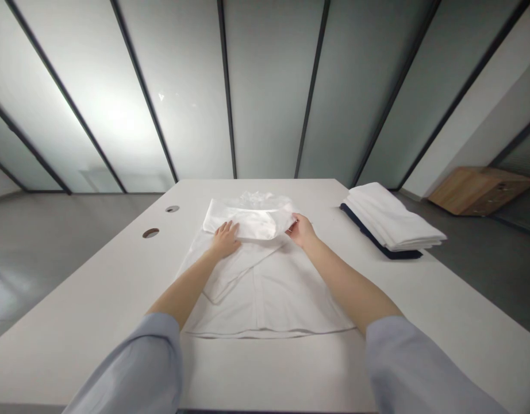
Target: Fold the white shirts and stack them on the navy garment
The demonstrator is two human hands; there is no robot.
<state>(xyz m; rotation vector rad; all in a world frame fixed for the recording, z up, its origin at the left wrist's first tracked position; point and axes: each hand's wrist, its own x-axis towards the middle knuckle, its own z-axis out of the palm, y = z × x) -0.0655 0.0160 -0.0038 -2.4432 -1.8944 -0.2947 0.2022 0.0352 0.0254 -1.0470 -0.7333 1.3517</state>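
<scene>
A white garment, apparently a shirt (286, 287), lies spread on the table with its straight hem towards me and one sleeve folded diagonally across it. Over its far end is a glossy, crinkled clear plastic bag (254, 223); how much fabric lies inside or under it I cannot tell. My left hand (225, 240) rests flat at the plastic's near left edge, fingers stretched out, palm on the white cloth. At the right corner of the plastic, my right hand (300, 231) is closed, its thumb and fingers pinching the edge.
On the right stands a stack of folded white cloths (390, 221) with a dark navy folded cloth (377, 238) beneath. Two round holes (151, 233) pierce the white table (96, 322) on the left. Frosted glass panels (269, 92) rise behind; a wooden cabinet (476, 190) is at far right.
</scene>
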